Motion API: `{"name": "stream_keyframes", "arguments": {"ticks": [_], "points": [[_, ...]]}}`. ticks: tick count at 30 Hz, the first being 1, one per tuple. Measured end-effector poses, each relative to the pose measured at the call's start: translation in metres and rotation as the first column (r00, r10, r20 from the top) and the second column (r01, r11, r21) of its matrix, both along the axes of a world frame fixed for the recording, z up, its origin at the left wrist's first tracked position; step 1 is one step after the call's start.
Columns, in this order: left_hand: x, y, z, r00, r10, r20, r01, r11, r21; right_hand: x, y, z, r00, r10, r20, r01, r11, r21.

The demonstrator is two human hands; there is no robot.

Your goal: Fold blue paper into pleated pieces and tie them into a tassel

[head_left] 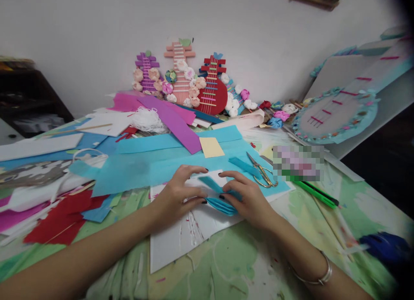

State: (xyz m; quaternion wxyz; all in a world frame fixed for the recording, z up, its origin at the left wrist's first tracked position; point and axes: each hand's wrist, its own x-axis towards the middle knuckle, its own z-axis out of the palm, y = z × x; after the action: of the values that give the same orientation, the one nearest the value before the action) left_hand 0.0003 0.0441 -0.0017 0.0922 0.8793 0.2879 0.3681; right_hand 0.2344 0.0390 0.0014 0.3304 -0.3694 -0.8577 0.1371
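A folded strip of blue crepe paper is held between my two hands, above a white board. The thumb of my left hand and a finger beside it pinch the strip's left end, while the index finger is raised apart. My right hand grips its right side with bent fingers. One loose flap of the paper stands up between the hands. Streaks of what looks like clear glue, with reddish bits, lie on the board. Gold-handled scissors rest beside a narrow blue strip, right of my hands.
Blue crepe sheets, a purple strip and a cream square lie behind my hands. A green cutter is at right. Red paper and white yarn are left. Decorated paper instruments lean on the wall.
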Motion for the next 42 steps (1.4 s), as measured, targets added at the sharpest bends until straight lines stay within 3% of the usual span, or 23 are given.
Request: {"name": "stream_keyframes", "arguments": {"ticks": [4, 8, 15, 24, 32, 36, 42], "points": [[0.000, 0.001, 0.002, 1.000, -0.004, -0.004, 0.004, 1.000, 0.030, 0.000, -0.002, 0.001, 1.000, 0.031, 0.004, -0.031, 0.999, -0.012], [0.001, 0.002, 0.002, 0.997, -0.061, -0.047, 0.060, 0.998, -0.017, -0.003, -0.005, 0.005, 0.998, 0.061, 0.029, -0.061, 0.998, -0.029], [0.004, 0.000, 0.002, 0.997, -0.045, -0.068, 0.042, 0.998, -0.049, -0.007, -0.008, 0.013, 0.993, 0.086, 0.082, -0.076, 0.990, -0.121], [0.004, -0.003, 0.004, 0.986, 0.078, -0.147, -0.094, 0.990, -0.105, -0.011, -0.012, 0.009, 0.985, 0.094, 0.141, -0.090, 0.995, -0.038], [0.004, 0.000, 0.002, 0.990, -0.049, -0.131, 0.026, 0.985, -0.170, -0.015, -0.014, 0.005, 0.976, 0.074, 0.207, -0.081, 0.996, 0.025], [0.005, -0.002, 0.005, 0.994, -0.085, -0.069, 0.064, 0.963, -0.263, -0.014, -0.012, 0.001, 0.984, 0.075, 0.159, -0.091, 0.992, 0.093], [0.004, -0.005, 0.014, 0.995, 0.088, 0.036, -0.066, 0.909, -0.412, -0.015, -0.013, 0.008, 0.998, 0.046, 0.031, -0.055, 0.921, 0.387]]}}
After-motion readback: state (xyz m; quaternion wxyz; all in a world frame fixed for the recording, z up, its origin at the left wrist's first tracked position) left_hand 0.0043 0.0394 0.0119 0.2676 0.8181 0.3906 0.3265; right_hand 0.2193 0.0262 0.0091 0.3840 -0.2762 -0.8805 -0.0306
